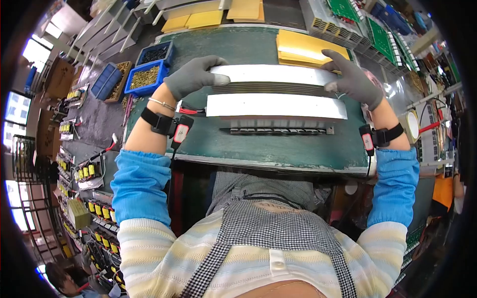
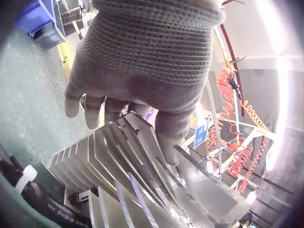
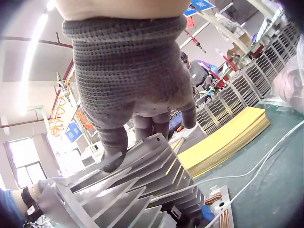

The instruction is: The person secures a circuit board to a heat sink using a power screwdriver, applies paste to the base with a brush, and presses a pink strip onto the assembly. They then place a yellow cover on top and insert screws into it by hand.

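Both hands wear grey knit gloves and hold a long silvery finned heat sink (image 1: 273, 73) by its two ends. My left hand (image 1: 194, 77) grips the left end, thumb on the near side. My right hand (image 1: 355, 82) grips the right end, its thumb at the near edge and a forefinger raised. Thin metal fins (image 2: 123, 147) fan out under the left hand in the left wrist view. A second heat sink (image 1: 273, 105) lies right in front, nearer the body, with a dark strip of components (image 1: 278, 131) along its near side. Red and black wires (image 1: 191, 110) leave its left end.
Yellow sheets (image 1: 310, 47) are stacked behind the right end. Blue bins (image 1: 144, 79) of small metal parts stand at the back left. A thin white cable (image 3: 256, 166) crosses the green table (image 1: 278, 154) by the right hand. Stacked metal profiles (image 1: 338, 32) and green circuit boards line the back right.
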Available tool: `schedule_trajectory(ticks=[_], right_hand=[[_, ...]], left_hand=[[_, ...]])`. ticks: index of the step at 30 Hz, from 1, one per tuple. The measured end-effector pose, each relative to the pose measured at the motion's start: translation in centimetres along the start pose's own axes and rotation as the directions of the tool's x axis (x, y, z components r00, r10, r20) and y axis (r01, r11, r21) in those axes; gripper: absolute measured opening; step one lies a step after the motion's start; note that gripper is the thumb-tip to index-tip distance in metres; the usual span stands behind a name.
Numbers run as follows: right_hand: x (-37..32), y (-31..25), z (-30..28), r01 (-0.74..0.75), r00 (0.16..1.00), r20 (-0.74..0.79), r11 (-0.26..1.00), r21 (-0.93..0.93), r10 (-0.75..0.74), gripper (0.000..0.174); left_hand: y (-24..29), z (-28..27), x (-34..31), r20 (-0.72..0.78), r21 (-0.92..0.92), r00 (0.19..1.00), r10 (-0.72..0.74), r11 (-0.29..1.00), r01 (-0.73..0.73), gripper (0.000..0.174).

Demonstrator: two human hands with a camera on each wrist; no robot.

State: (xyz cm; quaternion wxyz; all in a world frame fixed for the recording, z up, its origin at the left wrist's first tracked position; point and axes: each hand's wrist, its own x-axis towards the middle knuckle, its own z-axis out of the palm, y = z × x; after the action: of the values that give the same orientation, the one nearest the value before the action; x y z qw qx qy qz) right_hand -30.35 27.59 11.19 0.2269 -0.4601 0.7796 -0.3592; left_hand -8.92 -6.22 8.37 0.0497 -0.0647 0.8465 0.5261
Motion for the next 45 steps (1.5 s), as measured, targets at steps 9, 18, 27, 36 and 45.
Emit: schedule_trajectory(ticks=[9,18,27,36,45], right_hand=[[-0.3,-0.6,-0.1,0.006,1.000,0.007,1.000,-0.029,-0.006,0.079],[-0.2,-1.5,0.1,-0.065,0.998,0.009,0.997,-0.039,0.065,0.080],[1.4,-2.2,0.2,0.084,0.996,0.048,0.913,-0.399,-0.071,0.080],[9.5,-10.6,9.1,0.232,0.956,0.269,0.866,-0.444,-0.118,0.086],[6.6,-6.9,5.4,0.184,0.968,0.239,0.862,-0.473,-0.075,0.087]], left_hand=[[0.4,0.1,-0.1,-0.016,-0.028,0.999,-0.029,0.999,0.028,0.079],[0.3,0.1,-0.4,-0.019,-0.046,1.000,-0.012,0.999,0.011,0.073],[-0.2,0.0,-0.4,-0.086,0.101,0.996,-0.010,0.995,0.018,0.074],[-2.2,0.0,0.2,-0.096,0.060,0.994,0.051,0.997,-0.046,0.069],[-1.0,0.3,-0.3,-0.083,0.025,0.994,0.077,0.997,-0.075,0.066]])
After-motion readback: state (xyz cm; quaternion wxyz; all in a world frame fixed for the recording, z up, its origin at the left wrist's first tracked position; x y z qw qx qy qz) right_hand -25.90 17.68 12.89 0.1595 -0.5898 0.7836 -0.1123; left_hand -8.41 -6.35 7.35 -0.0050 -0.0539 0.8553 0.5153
